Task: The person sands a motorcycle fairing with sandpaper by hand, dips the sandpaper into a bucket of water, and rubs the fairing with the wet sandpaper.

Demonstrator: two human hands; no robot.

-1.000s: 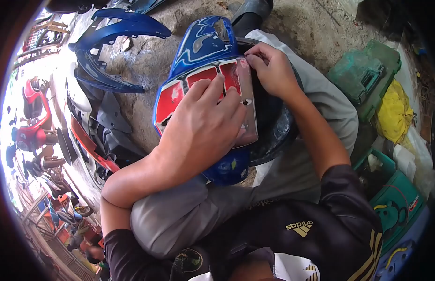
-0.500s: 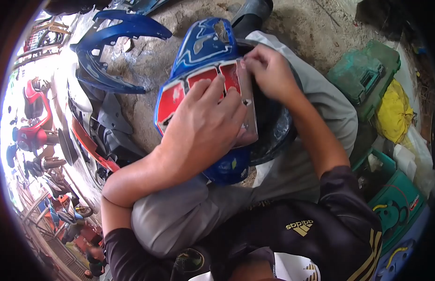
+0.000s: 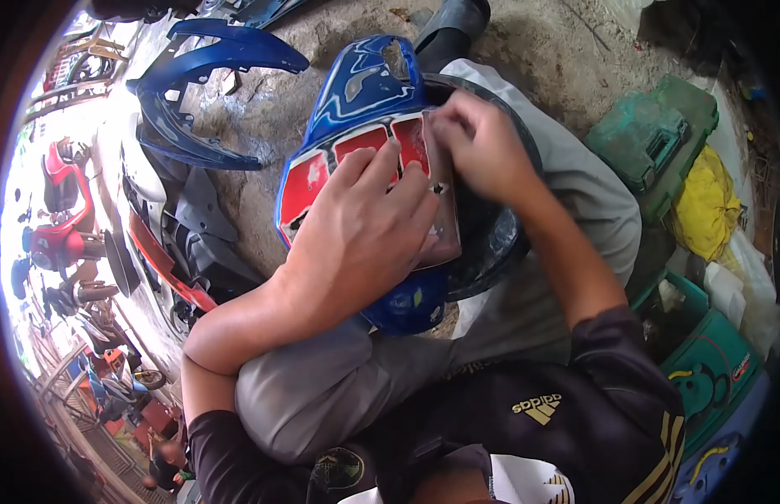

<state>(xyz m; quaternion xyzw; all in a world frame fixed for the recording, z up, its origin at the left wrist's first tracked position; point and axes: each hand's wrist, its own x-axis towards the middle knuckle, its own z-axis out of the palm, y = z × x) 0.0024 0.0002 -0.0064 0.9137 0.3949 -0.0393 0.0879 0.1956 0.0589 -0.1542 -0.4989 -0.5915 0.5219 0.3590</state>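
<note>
A painted panel (image 3: 348,144), blue with white-edged patches and red and grey areas, lies over a round black container. My left hand (image 3: 365,206) rests across its red and grey area with bent fingers, steadying it; the palm side is hidden. At the panel's upper right edge, my right hand (image 3: 478,143) is closed in a pinch. Whatever lies between its fingertips is too small or hidden to name. A rounded blue part (image 3: 408,302) shows below the panel.
Curved blue trim (image 3: 230,55) lies on the floor at upper left, near grey and red parts. On the right are a green case (image 3: 650,134), a yellow bag (image 3: 709,206) and an open green box (image 3: 713,370). Motorcycles and a person's head (image 3: 170,454) show at far left.
My right hand has moved slightly down and left along the panel's edge, its fingers still pinched. My left hand stays on the panel. The person at far left has shifted a little.
</note>
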